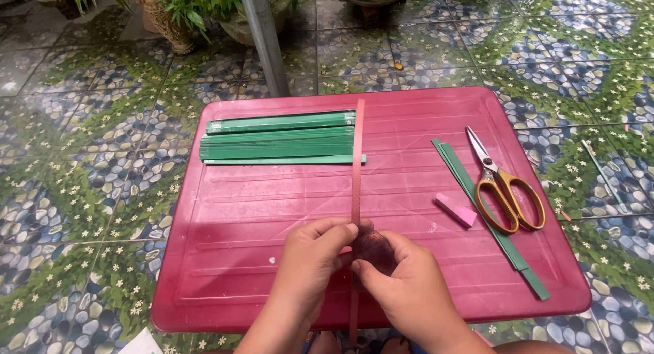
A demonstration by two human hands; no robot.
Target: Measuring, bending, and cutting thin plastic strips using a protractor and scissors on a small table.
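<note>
A long red strip [357, 163] runs from the far side of the red plastic board [409, 122] down toward me. My left hand [310, 262] and my right hand [405, 282] pinch it together near the board's front edge, around a small dark red rolled shape [371, 248] between the fingers. The strip's lower end hangs past the board's edge between my wrists. A stack of green strips [279, 143] lies at the back left of the board, under the red strip's far end.
Yellow-handled scissors [504, 187] lie at the right of the board, beside two long green strips [487, 218] and a small pink block [456, 210]. A grey metal pole [266, 41] and potted plants [197, 13] stand behind the board on a pebble-pattern tiled floor.
</note>
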